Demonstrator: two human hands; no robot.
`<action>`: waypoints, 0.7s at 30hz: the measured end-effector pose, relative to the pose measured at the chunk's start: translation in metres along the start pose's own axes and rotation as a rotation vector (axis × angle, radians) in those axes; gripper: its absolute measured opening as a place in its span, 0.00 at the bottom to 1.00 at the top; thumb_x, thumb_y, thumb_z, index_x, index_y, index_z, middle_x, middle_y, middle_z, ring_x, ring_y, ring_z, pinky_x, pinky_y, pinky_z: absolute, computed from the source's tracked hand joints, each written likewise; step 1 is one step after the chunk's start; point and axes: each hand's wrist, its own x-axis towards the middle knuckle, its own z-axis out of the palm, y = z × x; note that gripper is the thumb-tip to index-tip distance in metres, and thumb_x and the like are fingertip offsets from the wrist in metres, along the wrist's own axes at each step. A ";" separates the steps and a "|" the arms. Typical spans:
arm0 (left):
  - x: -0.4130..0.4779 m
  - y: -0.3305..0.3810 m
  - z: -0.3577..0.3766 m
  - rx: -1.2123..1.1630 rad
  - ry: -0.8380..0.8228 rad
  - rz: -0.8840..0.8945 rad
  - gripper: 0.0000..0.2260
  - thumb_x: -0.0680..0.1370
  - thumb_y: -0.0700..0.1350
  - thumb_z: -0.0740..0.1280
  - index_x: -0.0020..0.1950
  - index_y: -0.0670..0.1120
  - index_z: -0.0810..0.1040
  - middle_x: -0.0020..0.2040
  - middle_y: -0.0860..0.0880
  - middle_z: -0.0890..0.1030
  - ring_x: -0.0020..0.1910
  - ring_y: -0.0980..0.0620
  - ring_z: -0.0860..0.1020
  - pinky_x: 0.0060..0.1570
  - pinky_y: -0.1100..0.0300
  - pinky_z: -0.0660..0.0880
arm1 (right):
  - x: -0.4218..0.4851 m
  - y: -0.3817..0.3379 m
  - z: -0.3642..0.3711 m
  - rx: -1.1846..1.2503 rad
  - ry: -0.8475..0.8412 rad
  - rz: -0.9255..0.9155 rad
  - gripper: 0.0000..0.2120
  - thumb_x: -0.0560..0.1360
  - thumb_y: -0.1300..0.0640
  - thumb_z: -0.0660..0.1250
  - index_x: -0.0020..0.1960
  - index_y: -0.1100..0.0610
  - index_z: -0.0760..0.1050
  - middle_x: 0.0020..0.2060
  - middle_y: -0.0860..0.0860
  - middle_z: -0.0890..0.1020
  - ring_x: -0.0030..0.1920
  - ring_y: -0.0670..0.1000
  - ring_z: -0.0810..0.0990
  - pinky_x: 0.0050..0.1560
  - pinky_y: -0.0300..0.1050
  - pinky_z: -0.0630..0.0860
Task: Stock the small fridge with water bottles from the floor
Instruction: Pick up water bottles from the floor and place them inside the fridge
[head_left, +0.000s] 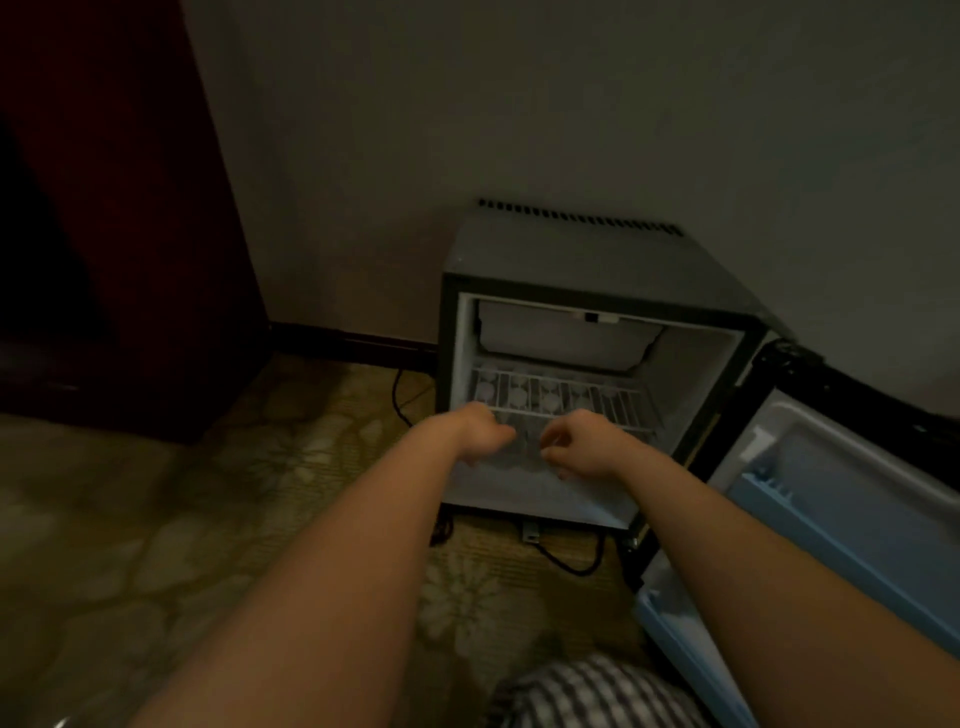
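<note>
With left hand (480, 434) and right hand (584, 444) curled at the small grey fridge's (571, 249) near mouth, hold unclear, a careless push could topple the pale-capped clear water bottles (519, 397) beneath its white wire shelf (618, 402).

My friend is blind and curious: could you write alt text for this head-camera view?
Two bare forearms reach into an open small fridge, by its wire shelf, where bottle caps show beneath. Its door stands open at the right, over patterned carpet.
</note>
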 end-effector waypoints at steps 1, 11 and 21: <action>-0.015 -0.002 -0.011 0.035 0.029 0.017 0.20 0.80 0.51 0.57 0.66 0.38 0.70 0.59 0.41 0.74 0.54 0.45 0.76 0.51 0.56 0.72 | -0.008 -0.016 -0.003 -0.006 0.014 -0.035 0.13 0.78 0.57 0.63 0.60 0.59 0.76 0.45 0.53 0.79 0.43 0.49 0.77 0.46 0.42 0.72; -0.164 -0.112 -0.083 0.225 0.177 -0.118 0.20 0.80 0.51 0.58 0.67 0.41 0.71 0.56 0.43 0.76 0.50 0.47 0.77 0.55 0.53 0.74 | -0.078 -0.180 0.022 0.003 -0.034 -0.337 0.13 0.78 0.55 0.64 0.60 0.57 0.76 0.54 0.53 0.80 0.48 0.49 0.80 0.51 0.44 0.76; -0.266 -0.283 -0.087 0.048 0.257 -0.348 0.18 0.80 0.48 0.59 0.65 0.38 0.73 0.61 0.41 0.76 0.60 0.44 0.75 0.59 0.56 0.71 | -0.110 -0.301 0.146 -0.051 -0.280 -0.451 0.13 0.77 0.57 0.63 0.61 0.57 0.75 0.52 0.54 0.82 0.47 0.49 0.82 0.49 0.44 0.77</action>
